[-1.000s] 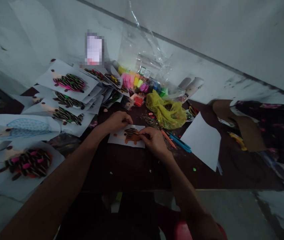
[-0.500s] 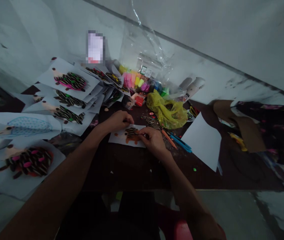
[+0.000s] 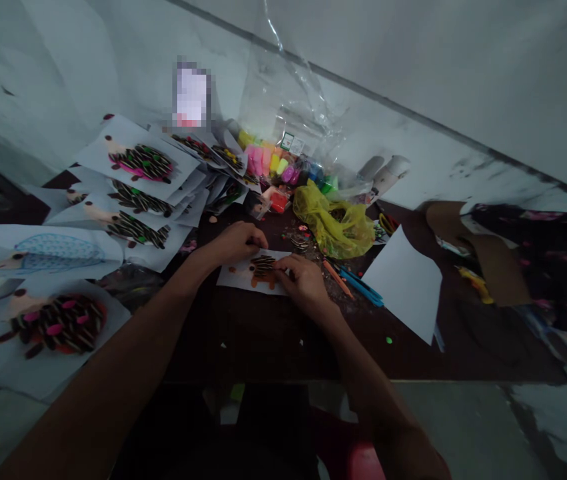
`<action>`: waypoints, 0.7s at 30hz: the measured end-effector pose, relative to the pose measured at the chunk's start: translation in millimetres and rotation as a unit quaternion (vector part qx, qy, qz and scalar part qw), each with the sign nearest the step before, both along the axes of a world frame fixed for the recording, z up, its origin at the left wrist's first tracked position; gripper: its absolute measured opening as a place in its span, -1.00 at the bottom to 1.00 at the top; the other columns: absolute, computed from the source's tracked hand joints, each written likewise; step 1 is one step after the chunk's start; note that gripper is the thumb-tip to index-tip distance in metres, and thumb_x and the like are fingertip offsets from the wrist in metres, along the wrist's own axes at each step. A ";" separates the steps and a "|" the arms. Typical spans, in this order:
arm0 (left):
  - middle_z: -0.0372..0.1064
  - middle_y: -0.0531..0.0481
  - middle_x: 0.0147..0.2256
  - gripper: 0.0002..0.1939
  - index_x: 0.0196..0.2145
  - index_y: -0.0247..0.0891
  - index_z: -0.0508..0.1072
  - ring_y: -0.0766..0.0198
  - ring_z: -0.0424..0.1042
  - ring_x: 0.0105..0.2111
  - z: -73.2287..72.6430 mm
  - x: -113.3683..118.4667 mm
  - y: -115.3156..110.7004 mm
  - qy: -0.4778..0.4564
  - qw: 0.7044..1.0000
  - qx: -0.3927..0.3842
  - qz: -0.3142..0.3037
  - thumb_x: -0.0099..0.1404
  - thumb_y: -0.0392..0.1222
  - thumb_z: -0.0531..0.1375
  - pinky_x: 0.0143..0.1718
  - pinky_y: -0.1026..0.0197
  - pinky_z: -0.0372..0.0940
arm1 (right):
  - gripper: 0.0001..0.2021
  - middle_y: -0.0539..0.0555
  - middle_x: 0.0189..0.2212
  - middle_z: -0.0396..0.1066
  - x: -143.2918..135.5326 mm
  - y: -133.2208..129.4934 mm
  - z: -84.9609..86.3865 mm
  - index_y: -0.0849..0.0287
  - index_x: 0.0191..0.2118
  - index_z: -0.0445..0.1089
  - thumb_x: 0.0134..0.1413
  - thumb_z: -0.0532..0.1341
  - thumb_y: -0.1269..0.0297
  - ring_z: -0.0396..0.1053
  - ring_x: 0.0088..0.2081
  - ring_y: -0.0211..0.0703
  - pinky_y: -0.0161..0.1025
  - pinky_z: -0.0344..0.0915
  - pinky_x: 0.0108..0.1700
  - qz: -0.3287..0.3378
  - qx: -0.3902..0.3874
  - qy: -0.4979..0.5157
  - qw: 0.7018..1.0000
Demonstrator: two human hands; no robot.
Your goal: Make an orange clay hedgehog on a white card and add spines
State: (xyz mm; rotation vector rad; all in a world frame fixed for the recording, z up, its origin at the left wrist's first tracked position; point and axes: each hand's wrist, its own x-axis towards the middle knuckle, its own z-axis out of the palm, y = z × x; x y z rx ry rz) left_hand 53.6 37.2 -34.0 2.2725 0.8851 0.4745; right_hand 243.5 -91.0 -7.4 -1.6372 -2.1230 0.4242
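A small white sheet (image 3: 228,277) lies on the dark table, bearing an orange hedgehog figure (image 3: 262,282) with dark striped seeds on its back. At the sheet's upper edge rests my left hand (image 3: 243,241), its fingers curled with the tips close to the paper; whether it holds anything is hidden. My right hand (image 3: 303,277) is over the sheet's right side, thumb and fingertips pinched together at the rear end of the seeds. What lies between those fingertips is too small to make out. A little pile of seeds (image 3: 299,241) sits behind the sheet.
Finished hedgehog pictures (image 3: 143,163) are piled at the left. Bags of coloured clay (image 3: 273,160) stand against the wall, behind a yellow plastic bag (image 3: 338,223). Right of my hands are an orange pen (image 3: 337,279), blue scissors or pens (image 3: 362,287) and blank paper (image 3: 406,283).
My right hand has shifted slightly left, its fingertips now at a different spot beside the seeds. My left hand has hardly moved.
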 end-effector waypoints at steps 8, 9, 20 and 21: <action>0.58 -0.04 -0.29 -0.70 -0.25 -0.24 0.65 0.23 0.48 -0.27 1.1 -0.3 -0.3 0.009 1.000 0.001 -0.003 0.10 -0.34 0.17 -0.22 0.27 0.32 | -0.86 0.05 -0.26 0.51 -2.0 0.0 -0.4 0.11 -0.21 0.53 0.29 0.20 0.38 0.45 -0.23 -0.16 -0.30 0.23 -0.22 -0.003 0.006 -0.028 1.000; 0.58 -0.04 -0.29 -0.70 -0.25 -0.24 0.65 0.23 0.48 -0.27 0.9 -0.2 -0.6 0.009 1.000 0.002 -0.001 0.11 -0.34 0.17 -0.22 0.27 0.32 | -0.85 0.05 -0.26 0.51 -2.3 0.1 -0.1 0.11 -0.21 0.53 0.29 0.19 0.38 0.45 -0.24 -0.16 -0.30 0.23 -0.22 -0.003 0.004 -0.034 0.999; 0.58 -0.02 -0.29 -0.71 -0.27 -0.22 0.65 0.23 0.48 -0.28 5.5 1.3 -4.8 0.012 1.000 0.003 0.017 0.11 -0.37 0.17 -0.19 0.25 0.34 | -0.80 0.09 -0.29 0.47 -10.7 -2.8 9.5 0.09 -0.24 0.55 0.34 0.16 0.29 0.41 -0.26 -0.12 -0.27 0.17 -0.29 -0.018 -0.010 -0.116 0.993; 0.58 -0.02 -0.29 -0.70 -0.26 -0.23 0.65 0.23 0.48 -0.27 6.1 1.3 -5.1 0.012 1.000 0.004 0.015 0.11 -0.37 0.17 -0.19 0.25 0.34 | -0.80 0.09 -0.29 0.47 -10.0 -4.3 10.3 0.09 -0.23 0.55 0.33 0.16 0.29 0.41 -0.25 -0.13 -0.27 0.18 -0.29 -0.024 0.005 -0.107 0.994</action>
